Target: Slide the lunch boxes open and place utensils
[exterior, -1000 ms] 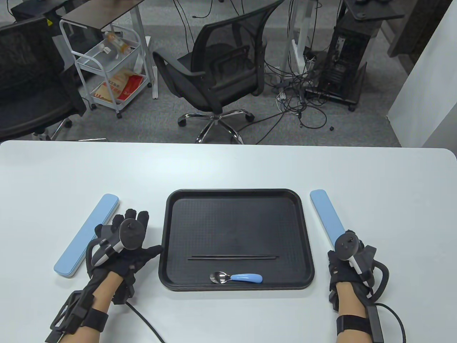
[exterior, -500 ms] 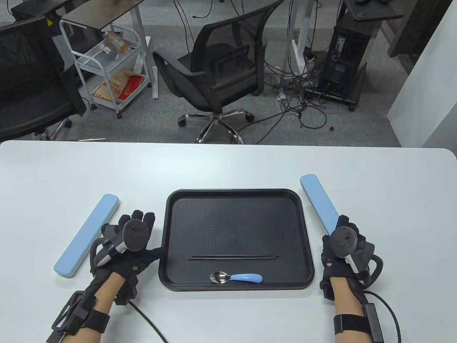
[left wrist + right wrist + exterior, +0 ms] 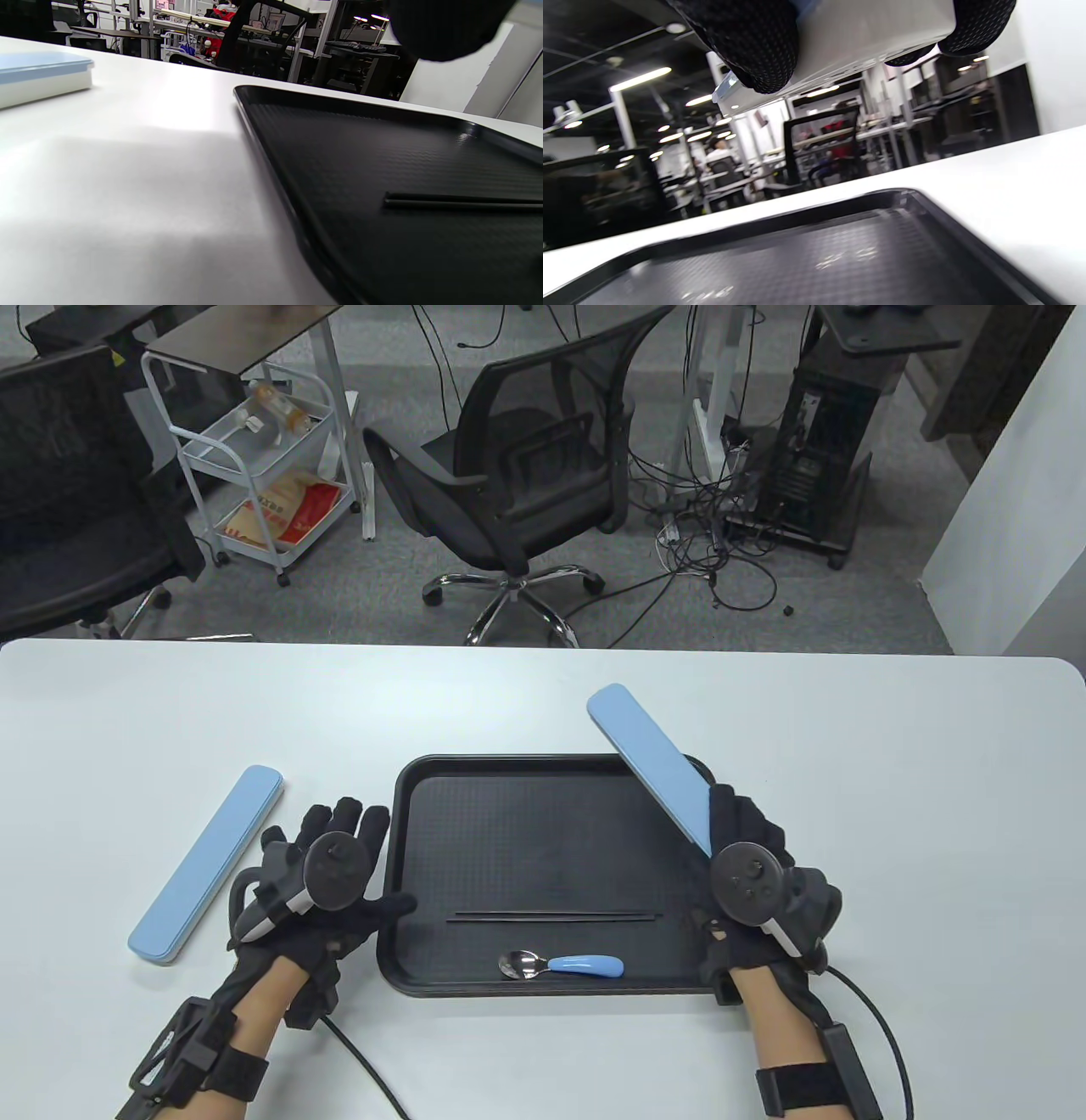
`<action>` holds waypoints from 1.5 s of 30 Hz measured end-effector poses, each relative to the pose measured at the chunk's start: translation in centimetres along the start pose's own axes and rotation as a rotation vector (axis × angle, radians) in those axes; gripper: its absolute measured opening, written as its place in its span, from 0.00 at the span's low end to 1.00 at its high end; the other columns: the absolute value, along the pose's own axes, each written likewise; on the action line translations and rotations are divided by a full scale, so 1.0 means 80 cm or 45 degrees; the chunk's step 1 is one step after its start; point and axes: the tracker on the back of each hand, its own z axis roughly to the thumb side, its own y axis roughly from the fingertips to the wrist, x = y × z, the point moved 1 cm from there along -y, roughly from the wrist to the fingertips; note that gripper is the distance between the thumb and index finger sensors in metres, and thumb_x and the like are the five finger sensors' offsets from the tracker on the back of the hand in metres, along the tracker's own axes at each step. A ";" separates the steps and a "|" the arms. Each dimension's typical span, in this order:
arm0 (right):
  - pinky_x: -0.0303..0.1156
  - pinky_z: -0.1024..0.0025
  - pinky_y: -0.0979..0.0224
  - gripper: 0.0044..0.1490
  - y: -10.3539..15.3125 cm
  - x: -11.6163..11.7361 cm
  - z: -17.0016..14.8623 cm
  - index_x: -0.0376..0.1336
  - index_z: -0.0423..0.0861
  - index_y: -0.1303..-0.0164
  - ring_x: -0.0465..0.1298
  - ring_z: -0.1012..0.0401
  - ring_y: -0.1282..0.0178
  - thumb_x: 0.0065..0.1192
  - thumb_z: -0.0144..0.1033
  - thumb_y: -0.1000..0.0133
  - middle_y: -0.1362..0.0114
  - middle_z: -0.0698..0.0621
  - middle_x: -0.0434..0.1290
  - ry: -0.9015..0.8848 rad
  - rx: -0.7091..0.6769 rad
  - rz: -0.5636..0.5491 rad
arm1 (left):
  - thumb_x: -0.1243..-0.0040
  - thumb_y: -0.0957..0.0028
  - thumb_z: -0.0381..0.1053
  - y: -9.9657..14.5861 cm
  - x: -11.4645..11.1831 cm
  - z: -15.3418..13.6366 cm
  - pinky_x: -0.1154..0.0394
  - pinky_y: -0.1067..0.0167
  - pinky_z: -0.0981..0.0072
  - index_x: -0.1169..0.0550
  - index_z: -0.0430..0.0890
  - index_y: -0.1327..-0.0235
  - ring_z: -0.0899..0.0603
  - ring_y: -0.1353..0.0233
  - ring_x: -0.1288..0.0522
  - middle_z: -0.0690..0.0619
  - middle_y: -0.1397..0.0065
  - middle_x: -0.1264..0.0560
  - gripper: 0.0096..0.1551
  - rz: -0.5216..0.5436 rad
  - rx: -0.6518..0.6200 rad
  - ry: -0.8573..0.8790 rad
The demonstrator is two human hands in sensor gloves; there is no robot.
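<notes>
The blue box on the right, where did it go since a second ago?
The right hand lifted the right blue box off the table and swung it left, over the black tray. The left hand crept toward the tray. The left blue box, chopsticks and spoon stayed put.

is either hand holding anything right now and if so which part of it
The right hand grips the blue utensil case by its near end, lifted over the tray. The left hand holds nothing.

table view: high, looking down | wrist views: low, near tabletop | shared: tray
</notes>
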 end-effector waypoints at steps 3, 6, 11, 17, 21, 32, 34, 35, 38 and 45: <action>0.61 0.32 0.26 0.48 0.004 0.014 0.031 0.48 0.39 0.16 0.62 0.34 0.24 0.71 0.37 0.41 0.16 0.33 0.55 0.045 -0.119 0.053 | 0.41 0.52 0.78 0.002 0.001 0.008 0.64 0.30 0.15 0.61 0.56 0.18 0.29 0.13 0.61 0.46 0.12 0.64 0.64 0.020 -0.031 -0.016; 0.61 0.33 0.26 0.48 0.010 0.022 0.058 0.48 0.40 0.16 0.62 0.34 0.23 0.71 0.37 0.41 0.16 0.34 0.55 0.105 -0.229 0.093 | 0.40 0.52 0.78 0.004 0.000 0.016 0.64 0.30 0.15 0.61 0.56 0.19 0.29 0.13 0.61 0.46 0.12 0.64 0.64 0.026 -0.064 -0.043; 0.61 0.32 0.26 0.48 0.022 0.035 0.093 0.48 0.41 0.16 0.62 0.35 0.22 0.71 0.37 0.41 0.15 0.35 0.55 0.109 -0.362 0.158 | 0.38 0.54 0.78 0.007 0.000 0.031 0.63 0.29 0.16 0.62 0.56 0.19 0.29 0.13 0.64 0.45 0.13 0.66 0.66 0.068 -0.140 -0.082; 0.61 0.32 0.25 0.48 0.036 0.061 0.127 0.49 0.42 0.16 0.61 0.36 0.21 0.71 0.38 0.42 0.15 0.37 0.55 0.140 -0.543 0.298 | 0.36 0.55 0.78 0.010 -0.003 0.050 0.63 0.28 0.17 0.61 0.56 0.19 0.30 0.14 0.65 0.44 0.12 0.65 0.67 0.043 -0.240 -0.156; 0.60 0.31 0.25 0.48 0.045 0.068 0.144 0.49 0.42 0.16 0.61 0.36 0.21 0.71 0.37 0.42 0.15 0.37 0.55 0.101 -0.620 0.339 | 0.34 0.56 0.76 0.009 -0.015 0.058 0.64 0.28 0.18 0.60 0.55 0.19 0.30 0.13 0.64 0.47 0.12 0.63 0.68 -0.080 -0.331 -0.157; 0.59 0.31 0.24 0.48 0.053 0.065 0.154 0.49 0.43 0.16 0.60 0.37 0.20 0.72 0.36 0.42 0.14 0.39 0.54 0.022 -0.724 0.372 | 0.29 0.54 0.67 0.012 -0.014 0.067 0.53 0.24 0.22 0.45 0.51 0.19 0.35 0.14 0.42 0.51 0.16 0.38 0.56 0.054 -0.416 -0.143; 0.59 0.31 0.24 0.48 0.053 0.065 0.154 0.49 0.43 0.16 0.60 0.37 0.20 0.72 0.36 0.42 0.14 0.39 0.54 0.005 -0.729 0.375 | 0.27 0.55 0.67 0.012 -0.013 0.067 0.51 0.23 0.22 0.42 0.50 0.20 0.36 0.15 0.38 0.51 0.18 0.35 0.55 0.072 -0.434 -0.134; 0.59 0.31 0.24 0.48 0.052 0.064 0.154 0.49 0.43 0.16 0.60 0.37 0.20 0.72 0.36 0.42 0.14 0.39 0.54 0.006 -0.734 0.377 | 0.27 0.55 0.66 0.013 -0.012 0.067 0.49 0.23 0.23 0.41 0.50 0.21 0.37 0.16 0.37 0.51 0.19 0.34 0.55 0.076 -0.446 -0.125; 0.59 0.31 0.24 0.48 0.050 0.063 0.149 0.49 0.43 0.17 0.60 0.38 0.20 0.72 0.37 0.43 0.14 0.40 0.55 -0.028 -0.739 0.372 | 0.26 0.56 0.66 0.013 -0.008 0.066 0.46 0.24 0.24 0.39 0.49 0.21 0.38 0.18 0.33 0.51 0.21 0.32 0.54 0.078 -0.471 -0.094; 0.56 0.28 0.24 0.62 0.035 0.047 0.120 0.42 0.40 0.15 0.53 0.33 0.17 0.76 0.50 0.47 0.13 0.35 0.47 -0.223 -0.582 0.319 | 0.26 0.55 0.65 0.011 -0.003 0.057 0.43 0.24 0.25 0.40 0.49 0.20 0.37 0.18 0.34 0.52 0.21 0.34 0.54 0.037 -0.420 -0.035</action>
